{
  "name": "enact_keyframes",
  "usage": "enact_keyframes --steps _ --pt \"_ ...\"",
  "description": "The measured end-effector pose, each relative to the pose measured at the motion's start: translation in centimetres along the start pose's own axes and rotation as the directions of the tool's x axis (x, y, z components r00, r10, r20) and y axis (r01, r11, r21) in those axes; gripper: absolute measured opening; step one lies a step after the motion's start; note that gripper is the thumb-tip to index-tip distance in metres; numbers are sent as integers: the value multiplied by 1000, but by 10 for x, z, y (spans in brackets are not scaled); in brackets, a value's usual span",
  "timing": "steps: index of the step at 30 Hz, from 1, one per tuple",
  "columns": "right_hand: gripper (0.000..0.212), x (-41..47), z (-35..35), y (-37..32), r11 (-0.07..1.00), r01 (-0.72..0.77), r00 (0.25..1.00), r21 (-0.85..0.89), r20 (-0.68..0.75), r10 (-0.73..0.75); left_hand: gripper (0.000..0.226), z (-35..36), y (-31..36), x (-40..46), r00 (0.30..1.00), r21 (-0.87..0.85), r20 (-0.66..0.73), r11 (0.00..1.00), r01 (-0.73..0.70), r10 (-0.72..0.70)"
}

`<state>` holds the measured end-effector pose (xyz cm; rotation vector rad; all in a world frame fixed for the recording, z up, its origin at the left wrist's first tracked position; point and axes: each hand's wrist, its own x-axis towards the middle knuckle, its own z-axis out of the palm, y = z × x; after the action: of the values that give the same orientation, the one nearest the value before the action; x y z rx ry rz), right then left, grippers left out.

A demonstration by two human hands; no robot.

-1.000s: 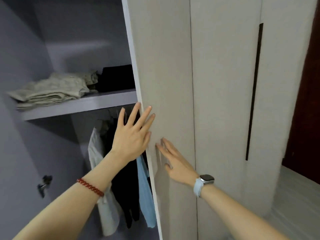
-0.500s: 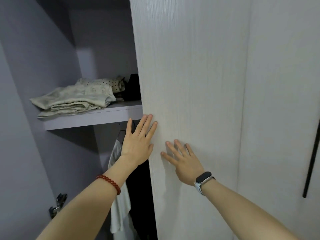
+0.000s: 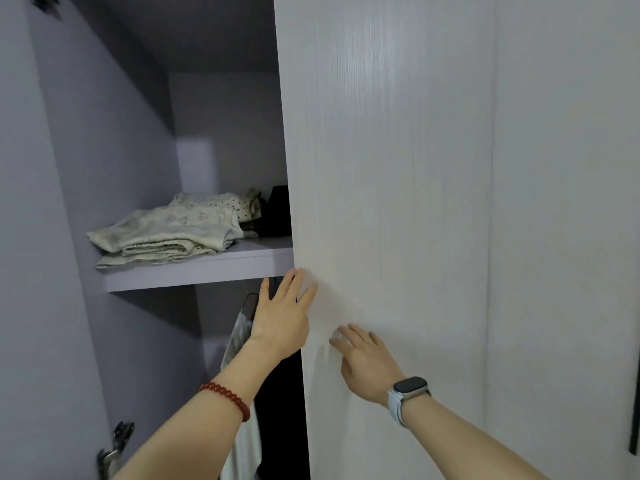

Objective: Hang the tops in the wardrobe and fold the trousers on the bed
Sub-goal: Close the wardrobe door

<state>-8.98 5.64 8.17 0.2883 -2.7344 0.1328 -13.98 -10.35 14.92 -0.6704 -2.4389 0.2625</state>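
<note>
Soft, even indoor light falls from behind the camera, with no hard highlights. The pale wood-grain wardrobe door is the brightest surface, carrying a faint sheen along its upper part. The lilac wardrobe interior is dimmer and darkens toward its top; a brighter patch sits on the back wall above the lilac shelf, and a broad soft shadow lies under that shelf's front edge. The fingertips of the right hand are smeared by motion, with a faint shadow beside them on the door. The metal hinge at the lower left is blurred. Straight edges lean and bow toward the frame's borders from the wide lens.
</note>
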Motion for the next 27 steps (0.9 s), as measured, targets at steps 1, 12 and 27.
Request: enact_keyframes --steps 1,12,27 --pt "50 -5 -1 -4 999 -1 1000 51 -21 3 57 -6 3 -9 999 -38 -46 999 8 -10" --pt "59 -116 8 -139 850 317 948 422 -130 -289 37 -70 -29 -244 883 -258 -275 914 314 -381" --pt "48 -117 4 -406 534 583 792 612 -283 -540 56 -134 -197 -436 650 -450 -23 589 672 -759"
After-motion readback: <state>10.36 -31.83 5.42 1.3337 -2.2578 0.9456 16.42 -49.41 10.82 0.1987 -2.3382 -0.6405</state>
